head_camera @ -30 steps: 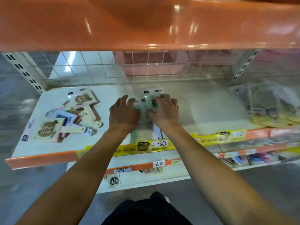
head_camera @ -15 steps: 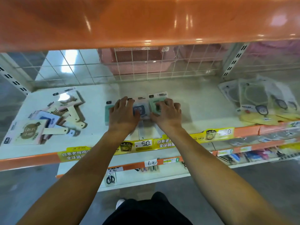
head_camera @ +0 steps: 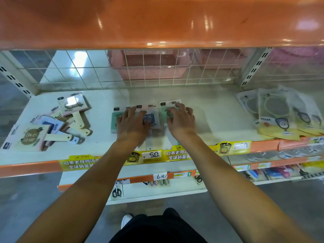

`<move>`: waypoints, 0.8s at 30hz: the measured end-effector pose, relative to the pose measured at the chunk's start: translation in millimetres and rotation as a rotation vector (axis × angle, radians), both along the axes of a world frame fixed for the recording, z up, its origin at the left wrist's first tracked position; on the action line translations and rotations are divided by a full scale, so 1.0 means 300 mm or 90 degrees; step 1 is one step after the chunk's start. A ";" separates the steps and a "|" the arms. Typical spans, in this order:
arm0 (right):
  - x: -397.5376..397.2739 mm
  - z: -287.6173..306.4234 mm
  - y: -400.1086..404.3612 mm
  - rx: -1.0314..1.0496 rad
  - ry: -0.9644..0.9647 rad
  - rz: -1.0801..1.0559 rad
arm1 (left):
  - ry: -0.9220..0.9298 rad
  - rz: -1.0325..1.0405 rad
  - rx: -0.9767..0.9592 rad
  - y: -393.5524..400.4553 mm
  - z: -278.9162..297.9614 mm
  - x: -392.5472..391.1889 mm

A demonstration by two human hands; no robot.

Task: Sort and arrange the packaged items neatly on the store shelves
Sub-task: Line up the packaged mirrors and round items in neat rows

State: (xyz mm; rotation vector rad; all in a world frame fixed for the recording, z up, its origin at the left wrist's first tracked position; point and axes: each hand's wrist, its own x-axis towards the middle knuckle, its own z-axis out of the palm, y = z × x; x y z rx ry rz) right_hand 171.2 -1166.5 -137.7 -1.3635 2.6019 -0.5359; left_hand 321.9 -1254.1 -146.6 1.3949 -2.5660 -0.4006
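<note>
On the white shelf (head_camera: 201, 109) our three flat packets lie side by side in a left-to-right row, long axes pointing away from us. Our left hand (head_camera: 131, 123) presses flat across the teal packet (head_camera: 114, 121) and grey packet (head_camera: 153, 118); our right hand (head_camera: 180, 120) presses the green packet (head_camera: 164, 111), fingers spread, gripping nothing.

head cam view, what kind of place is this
Most likely a retail shop aisle: tiered shelves with orange edges, a printed price tag reading 5.0, a handwritten price label on the tier below, and packaged goods laid out for sale.
</note>
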 end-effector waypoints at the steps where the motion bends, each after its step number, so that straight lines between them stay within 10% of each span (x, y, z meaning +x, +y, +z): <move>1: -0.007 0.004 -0.002 0.005 -0.004 0.011 | -0.008 0.000 0.005 0.002 0.001 -0.004; 24: 0.062 0.004 0.005 0.044 -0.012 0.020 | -0.051 0.001 -0.009 0.010 -0.027 -0.008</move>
